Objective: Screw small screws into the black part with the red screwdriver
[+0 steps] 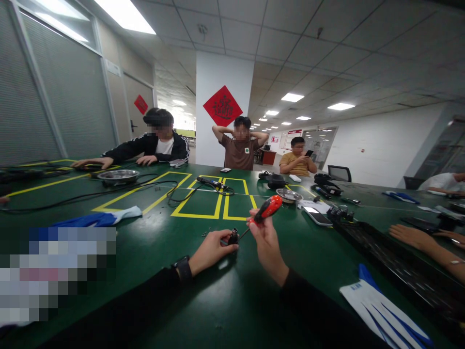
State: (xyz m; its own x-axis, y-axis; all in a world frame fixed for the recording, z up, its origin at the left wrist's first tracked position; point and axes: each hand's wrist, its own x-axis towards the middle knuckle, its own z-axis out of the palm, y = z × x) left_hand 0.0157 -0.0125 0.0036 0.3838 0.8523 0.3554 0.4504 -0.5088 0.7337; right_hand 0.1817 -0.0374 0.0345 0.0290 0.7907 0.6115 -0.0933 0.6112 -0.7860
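Red-handled screwdriver (268,209), gripped by the right hand (269,246) beside the black fitting (233,236) the left hand (210,251) pinched, apparently underwent positioning requiring steady alignment.

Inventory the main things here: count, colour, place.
slim screwdriver: one, red and black, centre
small cylindrical part: one, shiny black, by screwdriver tip
round metal bowls: at least two, silver, midway
fabric gloves: at least two, blue and white, both sides
flat phones: at least two, white and black, right
long open tray: one, black, right
tabletop: one, green, yellow lines, foreground
diamond posters: two, red, background
seated people: three, black, brown, mustard tops, across table
left hand: one, sleeve black, holding part
right hand: one, sleeve black, holding screwdriver
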